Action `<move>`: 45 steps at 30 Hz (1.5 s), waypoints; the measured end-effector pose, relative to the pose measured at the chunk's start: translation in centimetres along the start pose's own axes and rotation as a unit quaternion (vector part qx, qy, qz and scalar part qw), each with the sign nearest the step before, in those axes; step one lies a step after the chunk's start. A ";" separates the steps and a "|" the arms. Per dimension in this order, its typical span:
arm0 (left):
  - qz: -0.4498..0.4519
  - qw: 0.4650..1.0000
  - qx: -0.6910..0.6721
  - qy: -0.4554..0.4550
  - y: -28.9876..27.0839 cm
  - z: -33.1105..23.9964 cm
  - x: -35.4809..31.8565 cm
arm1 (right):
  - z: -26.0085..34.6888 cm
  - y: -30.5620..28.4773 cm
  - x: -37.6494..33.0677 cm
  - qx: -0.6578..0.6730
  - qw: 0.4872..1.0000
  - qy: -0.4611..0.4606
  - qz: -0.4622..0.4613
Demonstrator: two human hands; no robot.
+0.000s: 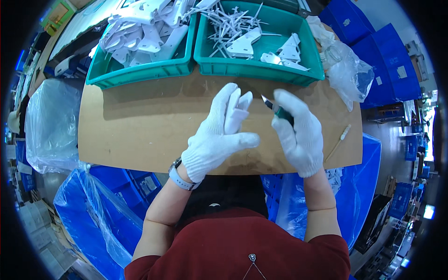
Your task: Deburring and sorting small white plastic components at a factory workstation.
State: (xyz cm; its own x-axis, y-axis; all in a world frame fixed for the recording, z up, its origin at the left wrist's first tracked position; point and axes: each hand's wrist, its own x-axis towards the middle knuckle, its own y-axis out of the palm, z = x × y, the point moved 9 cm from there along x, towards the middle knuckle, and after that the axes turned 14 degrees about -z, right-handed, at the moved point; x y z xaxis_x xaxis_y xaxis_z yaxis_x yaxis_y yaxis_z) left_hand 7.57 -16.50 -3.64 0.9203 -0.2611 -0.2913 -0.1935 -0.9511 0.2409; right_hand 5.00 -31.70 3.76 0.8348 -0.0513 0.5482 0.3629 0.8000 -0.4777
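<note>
Both my hands wear white knit gloves and are raised over the brown table. My left hand has a small white plastic piece pinched among its fingers, with the thumb stretched out below it; the fingers hide part of the piece. In my right hand is a craft knife with a green handle, its pointed blade tilted up and left toward my left hand. Blade and white piece are apart. Just beyond the hands stands a green bin holding thin white sprue sticks and several flat white plastic parts.
A second green bin, heaped with white plastic parts, stands at the far left. On the table at right lies a thin stick with a white tip. Blue bins lined with clear plastic flank me below the table edge.
</note>
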 end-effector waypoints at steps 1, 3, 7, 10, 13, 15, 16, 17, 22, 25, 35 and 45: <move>-0.005 1.000 0.000 -0.003 -0.3 0.3 0.2 | 1.3 0.0 -0.7 -0.068 0.994 -0.090 -0.010; 0.005 1.000 -0.029 0.002 -0.4 0.5 0.4 | 2.2 0.6 -1.2 -0.110 0.989 -0.099 0.022; 0.006 0.997 -0.079 0.007 0.0 1.0 0.3 | 3.0 1.6 -1.7 -0.145 0.978 -0.141 0.045; -0.028 0.993 -0.110 0.029 -0.6 0.9 0.5 | 2.9 2.1 -2.0 -0.169 0.972 -0.154 0.049; -0.084 0.995 0.019 0.059 -1.7 1.1 0.6 | 3.1 2.2 -2.1 -0.177 0.971 -0.160 0.026; -0.129 0.985 0.072 0.088 -2.4 0.8 0.5 | 3.4 2.2 -2.1 -0.181 0.969 -0.169 0.009; -0.130 0.985 0.072 0.088 -2.5 0.8 0.4 | 3.7 2.3 -2.1 -0.179 0.969 -0.169 0.009; -0.132 0.986 0.055 0.082 -2.6 0.8 0.3 | 3.7 2.4 -2.1 -0.175 0.973 -0.150 0.019; -0.132 0.987 0.001 0.086 -2.2 0.9 0.2 | 3.7 2.5 -2.4 -0.168 0.976 -0.136 0.021; -0.130 0.990 0.015 0.052 -1.5 1.7 0.6 | 3.3 2.1 -2.6 -0.184 0.975 -0.124 0.002; 0.007 0.946 -0.322 0.046 -2.1 4.1 1.8 | -13.4 -14.9 -11.1 -0.565 0.765 0.293 -0.103; 0.064 0.900 -0.415 0.115 0.2 4.8 2.2 | -3.0 -2.3 -8.4 -0.084 0.980 0.163 -0.073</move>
State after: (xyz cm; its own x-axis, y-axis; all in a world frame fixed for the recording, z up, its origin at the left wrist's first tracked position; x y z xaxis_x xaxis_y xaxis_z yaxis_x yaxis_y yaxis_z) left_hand 7.96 -18.07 -8.71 0.9728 -0.2288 -0.0359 -0.0704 -0.4401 0.8952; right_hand -1.62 -34.91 -1.86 0.8466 -0.3689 0.3837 0.5291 0.6619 -0.5309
